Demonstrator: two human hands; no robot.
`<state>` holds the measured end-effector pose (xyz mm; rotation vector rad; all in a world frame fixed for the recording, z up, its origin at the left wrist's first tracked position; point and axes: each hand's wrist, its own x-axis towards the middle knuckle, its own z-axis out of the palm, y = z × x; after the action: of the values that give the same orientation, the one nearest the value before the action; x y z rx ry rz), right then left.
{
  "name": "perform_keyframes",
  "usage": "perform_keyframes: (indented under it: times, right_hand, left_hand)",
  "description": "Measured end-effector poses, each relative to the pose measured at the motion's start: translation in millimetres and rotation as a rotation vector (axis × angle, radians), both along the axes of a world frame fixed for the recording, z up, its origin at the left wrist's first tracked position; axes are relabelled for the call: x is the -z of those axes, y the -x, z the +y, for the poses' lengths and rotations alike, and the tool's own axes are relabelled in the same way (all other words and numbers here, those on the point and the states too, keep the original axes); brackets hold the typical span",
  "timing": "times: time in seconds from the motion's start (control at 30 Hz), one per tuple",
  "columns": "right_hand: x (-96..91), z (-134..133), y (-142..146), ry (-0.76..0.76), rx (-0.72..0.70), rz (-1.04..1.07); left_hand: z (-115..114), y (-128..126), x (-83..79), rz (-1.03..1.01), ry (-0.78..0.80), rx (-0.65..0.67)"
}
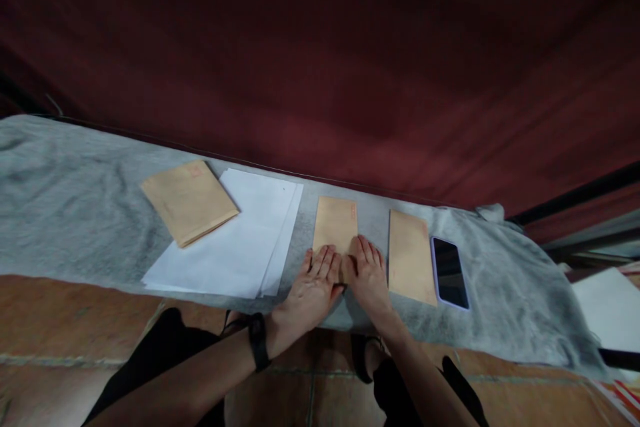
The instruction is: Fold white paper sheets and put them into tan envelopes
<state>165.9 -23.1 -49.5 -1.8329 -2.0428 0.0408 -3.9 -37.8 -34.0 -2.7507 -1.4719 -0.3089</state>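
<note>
A tan envelope [336, 223] lies upright on a grey cloth-covered surface [75, 213] in front of me. My left hand [313, 287] and my right hand [367, 273] both rest flat on its near end, fingers stretched out and side by side, thumbs touching. A black band circles my left wrist. A second tan envelope [410, 257] lies just right of my right hand.
A stack of tan envelopes [189, 201] sits on white paper sheets [235, 240] at the left. A dark phone [449, 272] lies right of the second envelope. A dark red curtain hangs behind. Tiled floor and my knees are below; white paper shows at far right.
</note>
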Motion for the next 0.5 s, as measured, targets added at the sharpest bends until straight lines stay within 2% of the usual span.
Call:
perform_keyframes:
  times: [0.1, 0.23, 0.37, 0.5]
  right_hand:
    - [-11.2, 7.9, -5.8, 0.022, 0.081, 0.077]
    - [-21.2, 15.6, -9.5, 0.092, 0.093, 0.201]
    - [-20.0, 19.8, -9.7, 0.149, 0.156, 0.323]
    - [-15.2, 25.5, -17.3, 0.183, 0.148, 0.624]
  left_hand:
    - [7.0, -5.6, -0.8, 0.105, -0.002, 0.015]
    - [11.6, -9.1, -1.8, 0.182, -0.028, 0.039]
    - [8.6, -11.2, -4.2, 0.117, -0.060, 0.100]
    - [8.3, -16.6, -5.9, 0.049, -0.078, 0.082]
